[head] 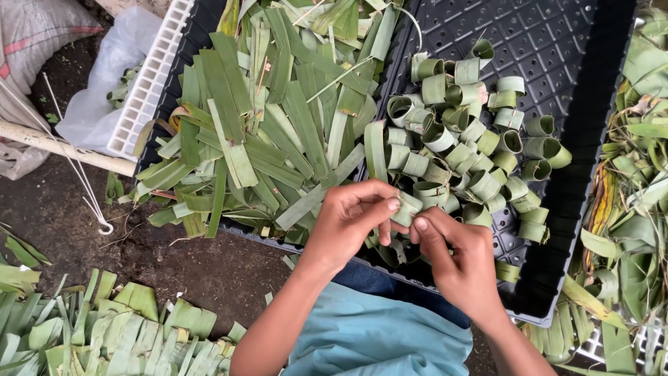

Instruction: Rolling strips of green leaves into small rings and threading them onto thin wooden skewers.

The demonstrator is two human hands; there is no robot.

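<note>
Green leaf strip (406, 207) pinched between left hand (351, 219) and right hand (456, 257) — over a black plastic tray (557, 42) on dark soil (209, 268).

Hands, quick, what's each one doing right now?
Left hand: closed, pinching a folded leaf strip.
Right hand: closed, fingertips on the same strip.

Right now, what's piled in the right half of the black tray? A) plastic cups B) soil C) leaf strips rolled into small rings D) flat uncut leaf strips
C: the black tray holds a heap of rolled leaf rings on its right, flat leaf strips lie on its left, and the left hand and right hand pinch one more ring between them.
</note>
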